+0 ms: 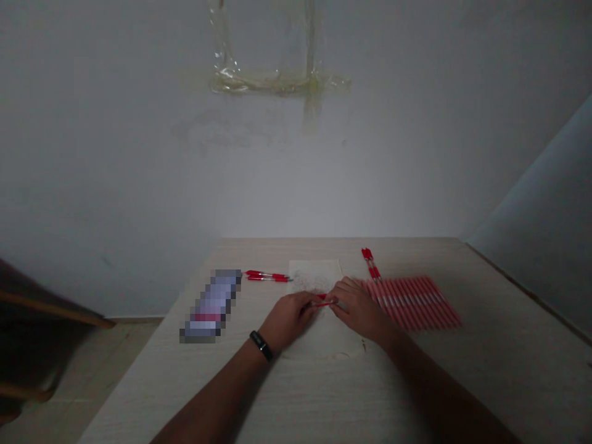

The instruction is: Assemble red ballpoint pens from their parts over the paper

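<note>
Over a sheet of paper [319, 345], my left hand [292, 314] and my right hand [354, 305] meet with fingers closed. A thin red pen [324, 303] lies crosswise between them, its left end in my left fingers and its right end in my right fingers. A second bit of red shows just behind it, partly hidden, and I cannot tell whether it is a separate piece. Grey scribble-like marks cover the paper beyond my hands. Close to my right forearm lies a row of several red pens [416, 301], side by side and slightly blurred.
Two red pens with clear middles [268, 277] lie left of the paper's far part. Another pair of red pens [370, 264] is at the back right. A blurred-out phone-like device [213, 305] rests on the left of the table [296, 407]. Behind stands a wall with tape [268, 84].
</note>
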The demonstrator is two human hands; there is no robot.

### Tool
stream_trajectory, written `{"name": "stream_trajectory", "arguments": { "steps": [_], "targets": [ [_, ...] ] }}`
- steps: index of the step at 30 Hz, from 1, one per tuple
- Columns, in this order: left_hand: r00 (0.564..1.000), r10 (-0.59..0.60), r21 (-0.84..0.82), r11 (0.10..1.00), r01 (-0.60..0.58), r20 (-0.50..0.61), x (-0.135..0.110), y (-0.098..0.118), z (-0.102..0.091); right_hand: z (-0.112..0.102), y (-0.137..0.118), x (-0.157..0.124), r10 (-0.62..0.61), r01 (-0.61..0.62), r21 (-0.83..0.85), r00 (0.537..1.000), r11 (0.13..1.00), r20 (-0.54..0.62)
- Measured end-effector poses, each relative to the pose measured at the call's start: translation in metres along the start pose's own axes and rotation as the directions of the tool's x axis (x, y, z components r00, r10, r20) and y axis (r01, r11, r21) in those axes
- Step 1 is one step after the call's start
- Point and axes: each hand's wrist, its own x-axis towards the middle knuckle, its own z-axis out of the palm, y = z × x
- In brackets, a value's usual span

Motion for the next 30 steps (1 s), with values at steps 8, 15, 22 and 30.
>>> {"name": "stream_trajectory", "arguments": {
  "steps": [8,15,22,30],
  "targets": [
    [0.997,-0.082,0.051,0.995,0.081,0.009,-0.002,0.001,0.000,0.001,0.000,-0.001,0.015,-0.015,-0.013,1.000,1.000,0.016],
    [0.977,-0.166,0.085,0.980,0.178,-0.132,-0.002,-0.009,-0.002,-0.008,0.026,-0.004,0.092,-0.094,-0.092,0.995,0.991,-0.024],
    [0.960,-0.190,0.077,0.975,0.210,-0.207,-0.001,-0.014,-0.004,-0.001,0.029,-0.006,0.090,-0.086,-0.096,0.996,0.992,0.030],
    [0.969,-0.157,0.053,0.984,0.169,-0.189,-0.003,-0.011,-0.003,0.006,0.033,-0.008,0.092,-0.085,-0.098,0.993,0.992,0.068]
  ]
}}
